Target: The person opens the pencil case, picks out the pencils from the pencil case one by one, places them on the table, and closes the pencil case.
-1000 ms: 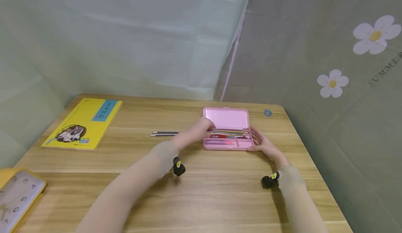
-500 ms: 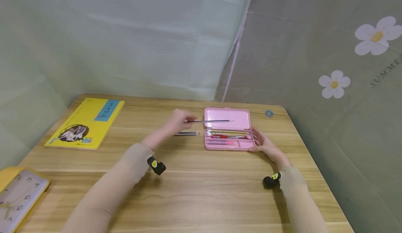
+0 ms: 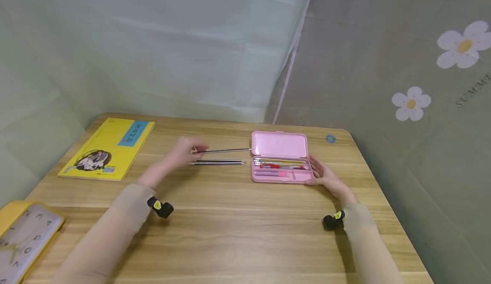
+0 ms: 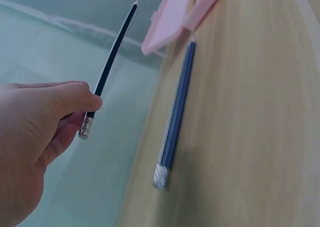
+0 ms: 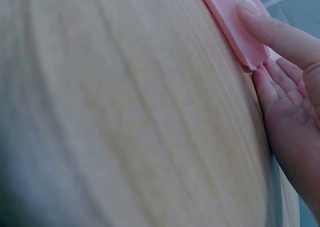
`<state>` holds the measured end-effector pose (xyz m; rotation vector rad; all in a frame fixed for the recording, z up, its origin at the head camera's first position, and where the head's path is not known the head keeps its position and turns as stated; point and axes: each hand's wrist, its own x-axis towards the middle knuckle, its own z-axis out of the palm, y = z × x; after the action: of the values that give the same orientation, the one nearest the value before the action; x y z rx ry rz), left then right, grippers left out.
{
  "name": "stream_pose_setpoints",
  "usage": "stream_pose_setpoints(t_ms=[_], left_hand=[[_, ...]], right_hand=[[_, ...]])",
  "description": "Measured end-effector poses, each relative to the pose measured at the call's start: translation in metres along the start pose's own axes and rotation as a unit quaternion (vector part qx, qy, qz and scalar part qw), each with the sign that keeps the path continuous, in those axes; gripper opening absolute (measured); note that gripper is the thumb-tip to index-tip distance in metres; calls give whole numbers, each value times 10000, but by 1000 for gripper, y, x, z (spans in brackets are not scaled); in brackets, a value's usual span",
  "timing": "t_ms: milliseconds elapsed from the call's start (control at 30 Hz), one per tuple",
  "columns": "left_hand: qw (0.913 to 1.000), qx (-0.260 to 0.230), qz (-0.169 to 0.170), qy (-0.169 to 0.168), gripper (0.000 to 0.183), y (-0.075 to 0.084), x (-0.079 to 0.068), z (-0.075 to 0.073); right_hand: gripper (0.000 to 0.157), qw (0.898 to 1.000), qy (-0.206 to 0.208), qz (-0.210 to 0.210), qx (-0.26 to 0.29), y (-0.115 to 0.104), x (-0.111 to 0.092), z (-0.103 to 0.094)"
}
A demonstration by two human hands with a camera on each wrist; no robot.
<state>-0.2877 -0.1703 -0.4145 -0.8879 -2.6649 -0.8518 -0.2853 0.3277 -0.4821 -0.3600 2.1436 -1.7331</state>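
Between thumb and fingers, my left hand (image 3: 183, 153) pinches a dark pencil (image 4: 115, 57) near its silver eraser end. The pencil's tip points right, toward the pink pencil case (image 3: 279, 144). Below that hand, dark pencils (image 3: 220, 162) lie side by side on the table, silver ends to the left. The case lies with its lid folded back; yellow pencils (image 3: 284, 161), a red pen (image 3: 270, 166) and a pink-purple pen (image 3: 270, 173) are inside. My right hand (image 3: 325, 178) holds the case's right end, thumb (image 5: 272, 29) at the near side and fingers at the end.
A yellow book (image 3: 111, 147) lies at the back left of the wooden table (image 3: 238, 224). At the left edge stands a yellow clock (image 3: 32, 237). A small blue ring (image 3: 330, 139) sits at the back right. Curtains hang behind and on the right.
My left hand has moved left from the case, drawing a pencil out over the table to above the other pencils. The right hand stays at the case's right end.
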Motion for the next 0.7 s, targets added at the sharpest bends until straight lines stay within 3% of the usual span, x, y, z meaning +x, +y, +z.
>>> stream_pose_setpoints(t_ms=[333,700], left_hand=[[9982,-67,-372,-474,20,-21,-21,7],[9960,-170,-497,-721,21,-23,-24,17]], right_hand=[[100,10000,-16,-67,6,0,-1,-1],[101,10000,-14,-10,13,-2,0,1]])
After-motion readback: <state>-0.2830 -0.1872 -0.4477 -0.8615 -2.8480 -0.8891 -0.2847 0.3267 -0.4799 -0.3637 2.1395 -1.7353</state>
